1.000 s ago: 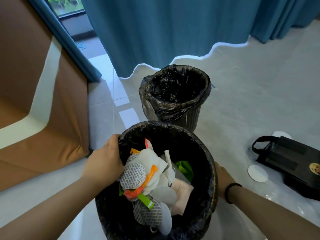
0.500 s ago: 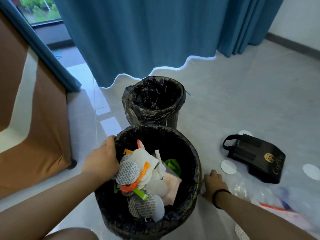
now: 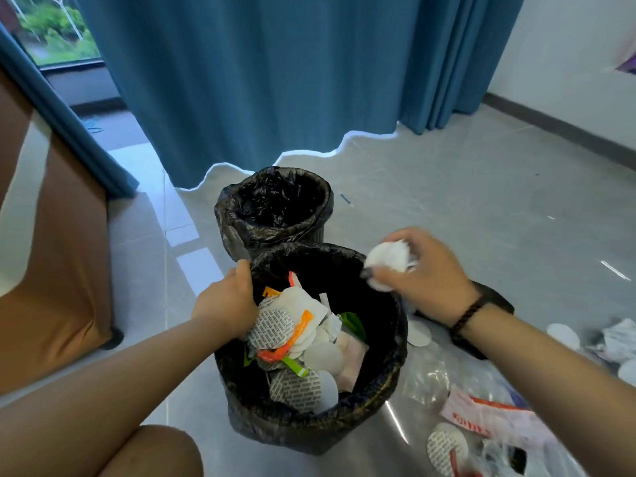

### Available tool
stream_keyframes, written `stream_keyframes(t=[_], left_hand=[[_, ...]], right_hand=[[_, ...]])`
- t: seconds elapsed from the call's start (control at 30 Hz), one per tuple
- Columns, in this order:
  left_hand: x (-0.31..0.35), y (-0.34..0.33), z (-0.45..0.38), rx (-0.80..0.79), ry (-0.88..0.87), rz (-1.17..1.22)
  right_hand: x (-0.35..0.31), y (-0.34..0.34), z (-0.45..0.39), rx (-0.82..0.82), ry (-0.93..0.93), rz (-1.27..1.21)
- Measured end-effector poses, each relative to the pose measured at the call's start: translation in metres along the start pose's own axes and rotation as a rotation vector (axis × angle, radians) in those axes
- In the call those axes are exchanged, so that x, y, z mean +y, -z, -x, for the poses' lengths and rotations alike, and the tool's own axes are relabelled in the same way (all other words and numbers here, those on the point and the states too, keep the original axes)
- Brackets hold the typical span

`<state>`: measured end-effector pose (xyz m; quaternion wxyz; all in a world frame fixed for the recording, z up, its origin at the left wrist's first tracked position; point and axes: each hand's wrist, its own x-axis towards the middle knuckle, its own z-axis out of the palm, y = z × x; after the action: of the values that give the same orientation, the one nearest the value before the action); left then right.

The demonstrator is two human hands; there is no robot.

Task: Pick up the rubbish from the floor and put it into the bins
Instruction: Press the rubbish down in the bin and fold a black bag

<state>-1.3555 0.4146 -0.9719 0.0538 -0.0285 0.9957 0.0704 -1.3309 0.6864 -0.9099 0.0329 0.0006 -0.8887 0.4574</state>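
Here, grey tiled floor (image 3: 481, 201) (blue curtain (image 3: 275, 80) behind), hands gripping bin (image 3: 378, 407) rim, white discs (image 3: 389, 258).

Two black-lined bins: the near bin (image 3: 395, 342) and the far bin (image 3: 237, 222). Two hands: left (image 3: 225, 304), right (image 3: 423, 273).

Near bin (image 3: 395, 339) mouth open on right half; rubbish pile (image 3: 303, 339) and left hand (image 3: 225, 304) block left rim. Far bin (image 3: 275, 204) unobstructed.

Daylight from window (image 3: 51, 32) upper left; glare streaks on glossy grey tiled floor (image 3: 481, 201); right hand (image 3: 423, 270) motion-blurred; edges barrel-distorted.
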Motion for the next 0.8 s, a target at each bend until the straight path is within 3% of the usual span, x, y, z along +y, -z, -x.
stream_keyframes(t=[0.1, 0.17, 0.23, 0.33, 0.43, 0.57, 0.63, 0.7, 0.8], left_hand=[[-0.001, 0.003, -0.004, 0.048, 0.043, 0.032], [-0.003, 0.005, -0.004, 0.054, 0.087, 0.062], [-0.003, 0.007, -0.001, 0.047, 0.155, 0.115], [0.000, 0.003, -0.001, 0.019, 0.209, 0.194], [0.000, -0.001, -0.004, 0.004, 0.247, 0.246], [0.002, -0.003, -0.009, -0.015, 0.316, 0.217], [0.001, -0.003, -0.012, -0.016, 0.348, 0.187], [-0.003, -0.003, -0.015, -0.004, 0.365, 0.174], [0.002, -0.001, -0.022, 0.006, 0.385, 0.226]], right_hand=[[-0.003, -0.029, 0.010, -0.404, 0.028, 0.255], [0.001, -0.036, 0.011, -0.468, 0.072, 0.316], [0.008, -0.030, 0.010, -0.332, 0.153, 0.281], [0.032, -0.010, 0.002, 0.041, 0.240, 0.144], [0.079, 0.010, -0.006, 0.275, 0.125, 0.144], [0.157, 0.016, -0.006, 0.199, -0.302, 0.229], [0.190, 0.016, -0.003, 0.113, -0.453, 0.386], [0.213, 0.020, -0.001, 0.019, -0.546, 0.503], [0.235, 0.020, 0.003, -0.062, -0.578, 0.452]])
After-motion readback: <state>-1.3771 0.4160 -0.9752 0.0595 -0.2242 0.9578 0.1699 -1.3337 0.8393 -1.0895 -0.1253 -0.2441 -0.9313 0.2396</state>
